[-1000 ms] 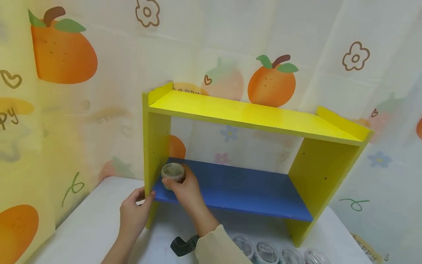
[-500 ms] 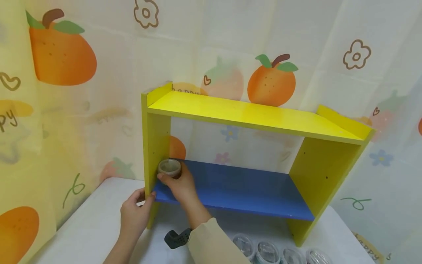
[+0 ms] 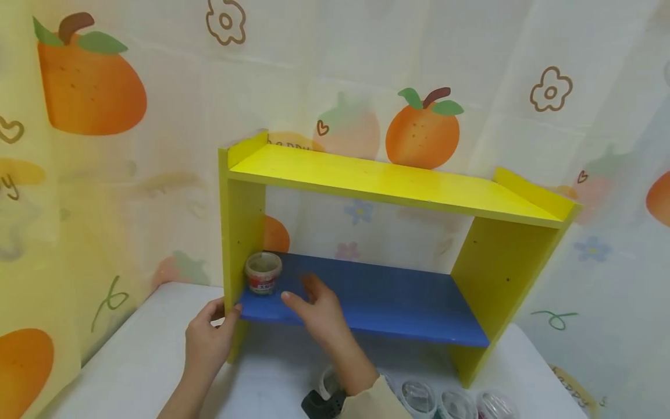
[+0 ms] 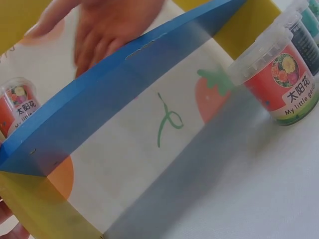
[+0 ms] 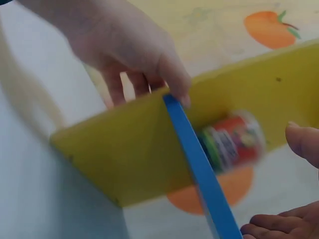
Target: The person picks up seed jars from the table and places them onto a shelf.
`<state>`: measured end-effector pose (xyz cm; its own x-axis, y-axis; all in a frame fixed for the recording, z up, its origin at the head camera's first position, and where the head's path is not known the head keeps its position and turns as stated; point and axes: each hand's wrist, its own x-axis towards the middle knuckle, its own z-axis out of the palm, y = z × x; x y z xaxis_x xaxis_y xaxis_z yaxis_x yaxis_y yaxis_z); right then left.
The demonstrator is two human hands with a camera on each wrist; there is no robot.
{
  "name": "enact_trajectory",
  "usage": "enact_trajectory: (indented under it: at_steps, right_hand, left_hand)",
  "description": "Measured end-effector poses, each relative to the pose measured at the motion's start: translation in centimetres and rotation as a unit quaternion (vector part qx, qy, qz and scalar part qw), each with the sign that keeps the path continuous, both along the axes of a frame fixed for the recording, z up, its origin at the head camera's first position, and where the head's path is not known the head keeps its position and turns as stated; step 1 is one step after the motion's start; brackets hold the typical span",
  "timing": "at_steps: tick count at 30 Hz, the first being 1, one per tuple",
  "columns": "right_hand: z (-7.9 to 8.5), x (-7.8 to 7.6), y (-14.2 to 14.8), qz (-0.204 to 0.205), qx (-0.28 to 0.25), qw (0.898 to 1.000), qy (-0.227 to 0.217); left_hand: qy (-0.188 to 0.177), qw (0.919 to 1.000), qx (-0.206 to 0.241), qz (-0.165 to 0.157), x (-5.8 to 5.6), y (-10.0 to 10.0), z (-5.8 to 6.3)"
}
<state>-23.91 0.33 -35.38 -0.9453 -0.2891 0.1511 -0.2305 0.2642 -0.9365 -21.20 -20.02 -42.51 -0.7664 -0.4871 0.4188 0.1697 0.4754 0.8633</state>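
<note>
A small clear-lidded tub (image 3: 263,278) with a red printed label stands upright at the left end of the blue shelf board (image 3: 387,297), beside the yellow side panel (image 3: 230,233). My left hand (image 3: 208,338) grips that panel's front edge, thumb at the corner of the blue board and fingers round the outer face, as the right wrist view shows. My right hand (image 3: 323,314) is just right of the tub, apart from it, thumb and fingers spread with nothing between them. In the left wrist view, the tub (image 4: 20,102) shows flowers and "My little garden" lettering.
Several similar tubs (image 3: 417,398) stand in a row on the white table in front of the shelf unit; one of them (image 3: 330,381) is partly behind the right forearm. A yellow top board (image 3: 366,171) spans above the blue one. A fruit-printed curtain (image 3: 173,87) hangs behind.
My right hand first shifted the tub left and back towards the side panel, then let go and drew away to the right. The left hand has kept its grip on the panel.
</note>
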Motion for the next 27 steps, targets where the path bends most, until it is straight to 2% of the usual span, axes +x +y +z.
enact_trajectory:
  at_steps: [8,10,15,18,20,23,27]
  right_hand:
    - [0.4,2.2,7.1,-0.004,0.013,1.0,0.013]
    - [0.1,2.9,8.4,-0.007,0.015,1.0,0.024]
    - [-1.4,5.0,11.0,-0.012,0.031,0.999,0.01]
    - [-1.9,5.9,12.2,-0.003,0.082,0.997,0.016]
    - [-2.3,6.2,12.6,0.013,0.131,0.991,0.028]
    - [-2.6,6.2,12.9,0.047,0.22,0.973,0.043]
    - [-3.3,5.8,12.5,0.077,0.309,0.948,0.01]
  left_hand:
    - [0.012,0.9999,-0.004,0.005,-0.5,0.0,0.7]
    - [0.005,1.0,-0.004,0.005,-0.5,0.0,0.6]
    - [-0.017,0.9998,-0.008,0.012,0.1,0.3,0.3]
    - [-0.017,0.9998,-0.007,0.012,0.2,0.6,0.4]
    - [-0.015,0.9998,-0.008,0.011,0.3,0.5,0.4]
    - [-0.019,0.9997,-0.009,0.011,0.2,0.4,0.5]
    - [-0.027,0.9996,-0.011,0.007,0.3,0.5,0.5]
